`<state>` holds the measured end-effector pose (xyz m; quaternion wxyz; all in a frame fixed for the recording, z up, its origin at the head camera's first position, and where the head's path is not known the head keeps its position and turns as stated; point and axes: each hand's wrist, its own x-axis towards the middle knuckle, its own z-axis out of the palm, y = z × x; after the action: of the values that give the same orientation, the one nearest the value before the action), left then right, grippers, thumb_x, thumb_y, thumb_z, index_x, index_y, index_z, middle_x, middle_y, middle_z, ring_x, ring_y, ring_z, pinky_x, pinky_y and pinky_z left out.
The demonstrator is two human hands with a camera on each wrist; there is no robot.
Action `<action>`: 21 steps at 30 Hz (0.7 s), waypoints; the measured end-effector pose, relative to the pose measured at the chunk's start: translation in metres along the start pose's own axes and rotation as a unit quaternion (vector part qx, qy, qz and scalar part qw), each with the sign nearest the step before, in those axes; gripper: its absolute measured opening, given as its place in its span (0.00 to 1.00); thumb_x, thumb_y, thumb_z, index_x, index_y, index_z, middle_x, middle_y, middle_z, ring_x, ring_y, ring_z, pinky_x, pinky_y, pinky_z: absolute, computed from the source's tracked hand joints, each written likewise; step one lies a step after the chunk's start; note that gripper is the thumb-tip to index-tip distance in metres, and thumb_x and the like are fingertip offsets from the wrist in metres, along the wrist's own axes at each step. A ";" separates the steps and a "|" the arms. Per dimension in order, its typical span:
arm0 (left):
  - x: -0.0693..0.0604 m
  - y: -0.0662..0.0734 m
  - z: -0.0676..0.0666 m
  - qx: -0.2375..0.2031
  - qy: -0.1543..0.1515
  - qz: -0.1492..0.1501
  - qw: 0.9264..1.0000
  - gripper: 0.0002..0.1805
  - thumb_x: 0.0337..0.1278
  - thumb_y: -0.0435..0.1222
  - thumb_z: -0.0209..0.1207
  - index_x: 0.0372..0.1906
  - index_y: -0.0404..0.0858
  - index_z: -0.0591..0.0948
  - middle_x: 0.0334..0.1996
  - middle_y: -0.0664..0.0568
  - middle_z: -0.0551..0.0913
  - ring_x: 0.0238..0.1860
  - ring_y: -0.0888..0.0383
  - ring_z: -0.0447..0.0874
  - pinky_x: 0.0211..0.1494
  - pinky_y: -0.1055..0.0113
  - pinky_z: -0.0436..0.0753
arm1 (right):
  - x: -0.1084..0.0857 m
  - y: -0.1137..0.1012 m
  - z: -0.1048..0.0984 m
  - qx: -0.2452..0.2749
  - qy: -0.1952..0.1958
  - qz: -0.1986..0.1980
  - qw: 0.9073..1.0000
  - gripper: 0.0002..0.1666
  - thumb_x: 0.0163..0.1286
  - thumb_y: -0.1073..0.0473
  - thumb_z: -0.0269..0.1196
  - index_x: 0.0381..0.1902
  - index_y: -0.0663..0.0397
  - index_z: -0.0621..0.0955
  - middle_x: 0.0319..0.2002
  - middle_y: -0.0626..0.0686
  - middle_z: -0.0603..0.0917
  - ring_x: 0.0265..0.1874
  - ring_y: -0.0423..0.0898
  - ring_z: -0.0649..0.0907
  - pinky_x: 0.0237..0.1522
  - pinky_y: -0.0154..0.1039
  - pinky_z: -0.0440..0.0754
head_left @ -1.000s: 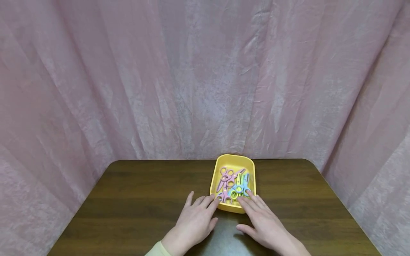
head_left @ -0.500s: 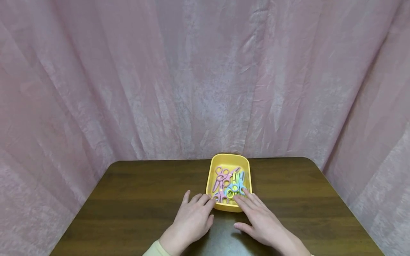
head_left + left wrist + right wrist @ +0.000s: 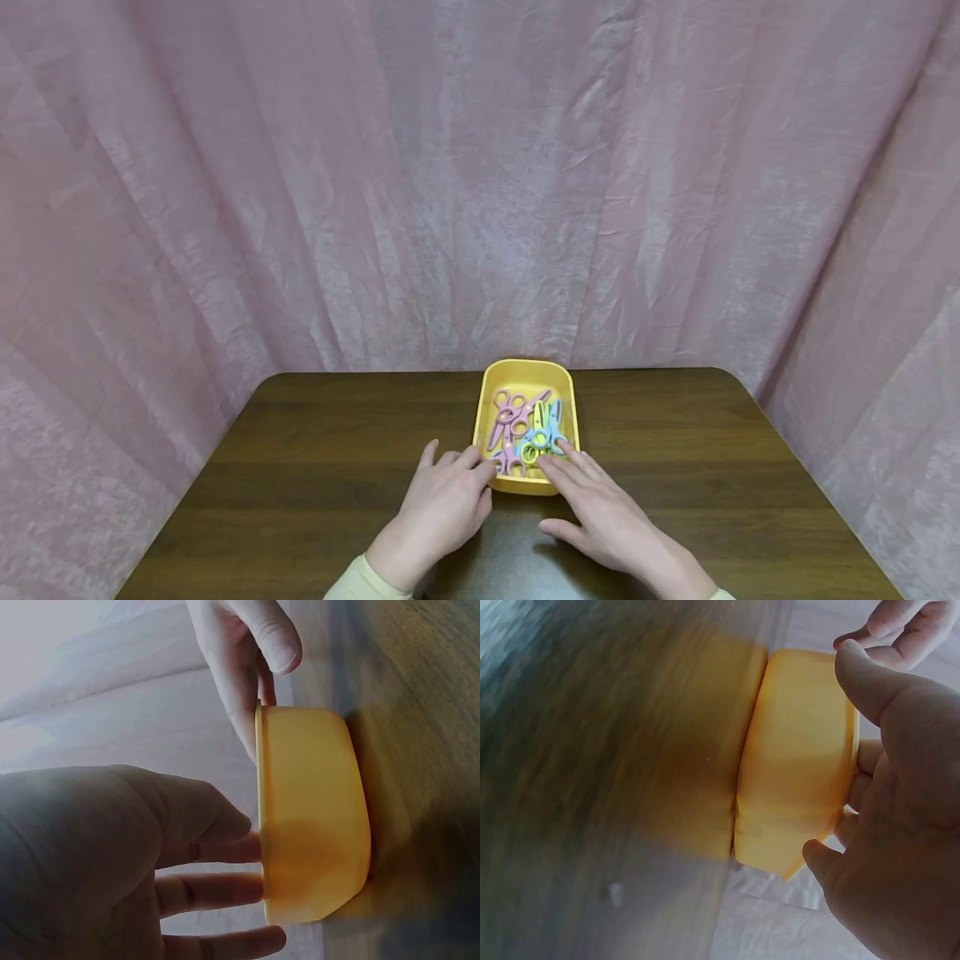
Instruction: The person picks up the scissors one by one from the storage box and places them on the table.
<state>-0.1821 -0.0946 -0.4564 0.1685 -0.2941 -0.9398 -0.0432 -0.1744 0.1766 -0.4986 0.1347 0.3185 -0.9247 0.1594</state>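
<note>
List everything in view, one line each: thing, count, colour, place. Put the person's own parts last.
Tray: one, yellow, on the table between the hands.
Pink scissors: apparently three, overlapping, mostly in the tray's left half.
Blue scissors: at least one, light blue, in the tray's right half.
Yellow-green scissors: at least one, beside the blue; overlap hides the exact count.
Table: one, dark brown, under the tray.
Curtain: count unclear, pink, behind the table.
Sleeves: two, pale yellow-green, at the wrists.
Left hand: one, bare, fingers at the tray's near left corner.
Right hand: one, bare, fingers over the near right rim.
</note>
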 end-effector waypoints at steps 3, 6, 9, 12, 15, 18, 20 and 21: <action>0.001 -0.002 0.001 0.006 0.016 0.000 1.000 0.06 0.62 0.40 0.74 0.43 0.49 0.90 0.40 0.57 0.83 0.44 0.50 0.91 0.66 0.31 0.80 | 0.002 -0.003 0.000 0.013 -0.005 -0.003 1.000 0.47 0.73 0.41 0.76 0.80 0.57 0.75 0.75 0.55 0.80 0.83 0.60 0.67 0.79 0.62 0.68; 0.002 -0.004 0.001 0.013 0.030 0.000 0.999 0.05 0.63 0.39 0.74 0.42 0.49 0.91 0.37 0.58 0.82 0.39 0.51 0.90 0.64 0.33 0.82 | 0.005 -0.005 0.000 0.032 -0.007 -0.004 0.999 0.45 0.73 0.43 0.76 0.79 0.57 0.76 0.75 0.55 0.80 0.83 0.61 0.67 0.79 0.62 0.68; 0.003 -0.006 0.001 0.019 0.037 0.005 0.999 0.04 0.63 0.39 0.75 0.40 0.50 0.92 0.35 0.58 0.81 0.37 0.52 0.89 0.62 0.35 0.84 | 0.007 -0.005 -0.001 0.045 -0.006 -0.002 0.999 0.41 0.75 0.45 0.75 0.78 0.57 0.77 0.74 0.54 0.81 0.83 0.61 0.67 0.79 0.63 0.67; 0.004 -0.008 0.001 0.020 0.036 0.009 0.999 0.05 0.63 0.41 0.77 0.40 0.51 0.92 0.35 0.58 0.81 0.35 0.52 0.89 0.61 0.36 0.85 | 0.009 -0.004 -0.003 0.054 -0.002 0.002 0.999 0.37 0.76 0.47 0.73 0.75 0.58 0.80 0.72 0.55 0.83 0.82 0.61 0.69 0.79 0.64 0.66; 0.003 -0.008 0.000 0.020 0.035 0.012 0.999 0.05 0.63 0.42 0.78 0.39 0.52 0.91 0.35 0.59 0.81 0.33 0.53 0.89 0.59 0.38 0.87 | 0.009 -0.005 -0.005 0.055 0.001 0.001 0.999 0.33 0.78 0.48 0.72 0.73 0.59 0.82 0.71 0.56 0.84 0.81 0.61 0.70 0.80 0.64 0.65; 0.002 -0.009 -0.002 0.020 0.039 0.014 0.999 0.04 0.63 0.43 0.77 0.38 0.52 0.91 0.34 0.59 0.81 0.30 0.54 0.88 0.57 0.39 0.87 | 0.008 -0.005 -0.006 0.051 0.017 -0.004 0.999 0.29 0.79 0.49 0.71 0.70 0.59 0.85 0.69 0.55 0.86 0.79 0.60 0.73 0.79 0.62 0.66; 0.001 -0.009 -0.002 0.024 0.042 0.016 0.999 0.04 0.63 0.43 0.77 0.37 0.53 0.91 0.34 0.60 0.81 0.29 0.54 0.88 0.56 0.39 0.88 | 0.008 -0.004 -0.006 0.041 0.042 -0.013 0.998 0.25 0.77 0.50 0.72 0.66 0.57 0.87 0.66 0.55 0.87 0.76 0.59 0.77 0.78 0.60 0.69; 0.000 -0.009 -0.003 0.025 0.043 0.016 0.999 0.04 0.62 0.43 0.77 0.37 0.53 0.91 0.34 0.60 0.81 0.29 0.54 0.87 0.55 0.39 0.88 | 0.007 -0.003 -0.006 0.035 0.058 -0.017 0.998 0.23 0.76 0.51 0.74 0.63 0.56 0.89 0.65 0.54 0.88 0.74 0.58 0.79 0.77 0.59 0.71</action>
<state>-0.1866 -0.1026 -0.4537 0.2167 -0.3024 -0.9278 -0.0291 -0.1774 0.1727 -0.4901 0.1794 0.3286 -0.9038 0.2074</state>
